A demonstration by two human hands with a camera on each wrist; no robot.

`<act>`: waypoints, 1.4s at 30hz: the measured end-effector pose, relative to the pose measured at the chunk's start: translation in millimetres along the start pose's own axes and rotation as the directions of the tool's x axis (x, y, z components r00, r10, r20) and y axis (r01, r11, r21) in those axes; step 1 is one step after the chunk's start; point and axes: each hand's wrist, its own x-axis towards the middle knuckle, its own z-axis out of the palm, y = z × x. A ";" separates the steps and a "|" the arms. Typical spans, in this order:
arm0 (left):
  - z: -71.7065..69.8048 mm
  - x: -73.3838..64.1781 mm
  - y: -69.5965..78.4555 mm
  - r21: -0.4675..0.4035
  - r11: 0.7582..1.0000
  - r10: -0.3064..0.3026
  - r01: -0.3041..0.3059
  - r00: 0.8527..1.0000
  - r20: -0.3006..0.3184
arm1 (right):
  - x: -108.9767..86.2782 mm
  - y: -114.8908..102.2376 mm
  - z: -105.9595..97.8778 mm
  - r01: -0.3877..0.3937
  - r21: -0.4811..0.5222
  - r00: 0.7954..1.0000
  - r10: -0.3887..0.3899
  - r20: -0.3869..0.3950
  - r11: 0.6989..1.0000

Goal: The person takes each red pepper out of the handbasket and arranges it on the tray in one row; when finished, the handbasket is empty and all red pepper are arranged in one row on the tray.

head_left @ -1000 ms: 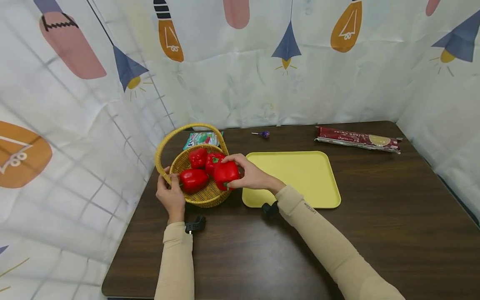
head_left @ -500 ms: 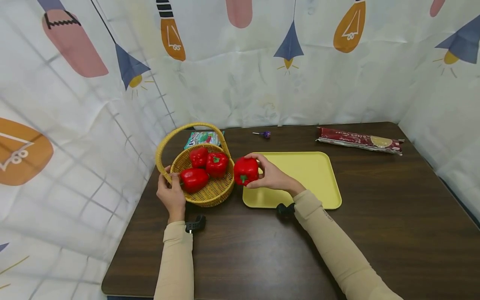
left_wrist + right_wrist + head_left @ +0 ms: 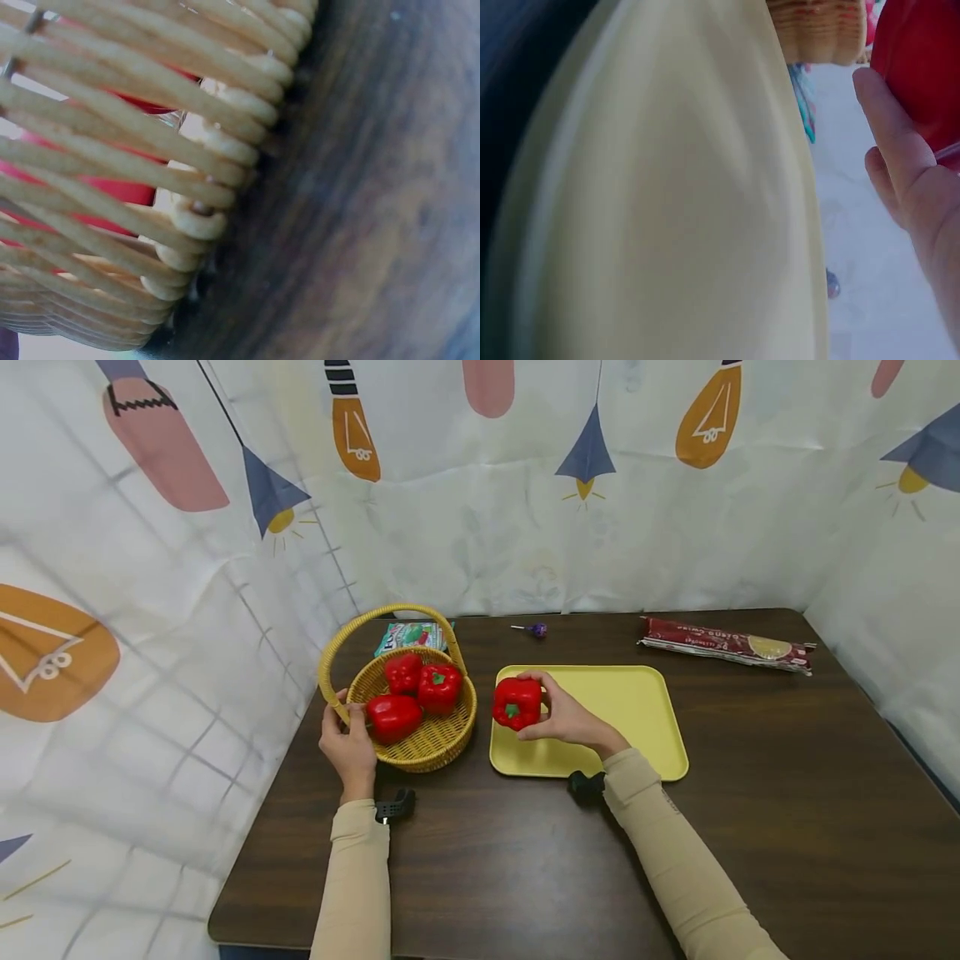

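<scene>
My right hand (image 3: 566, 720) grips a red bell pepper (image 3: 517, 702), its green stem facing me, above the left part of a yellow tray (image 3: 637, 727). In the right wrist view the pepper (image 3: 922, 67) shows only in part, with fingers (image 3: 892, 131) against it. My left hand (image 3: 350, 752) holds the left rim of a yellow wicker basket (image 3: 427, 758) near the foot of its handle. Several red bell peppers (image 3: 395, 718) lie inside the basket. Its woven wall (image 3: 135, 150) fills much of the left wrist view, red showing through the gaps; the left hand is not seen there.
Behind the basket lies a green candy packet (image 3: 408, 636), partly hidden by it. A purple lollipop (image 3: 537, 630) is at the table's back edge. A red spaghetti packet (image 3: 727, 645) lies at the back right of the dark wooden table (image 3: 787, 793). Printed curtains hang behind and at the sides.
My right hand has lifted the bell pepper out of the basket and carried it right, over the tray. My left hand has stayed on the basket rim.
</scene>
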 end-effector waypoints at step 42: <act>2.9 1.9 -1.0 -0.043 0.999 -0.012 0.012 1.000 0.011 | 1.8 10.4 -7.5 -0.238 -0.186 0.945 0.183 -0.270 0.953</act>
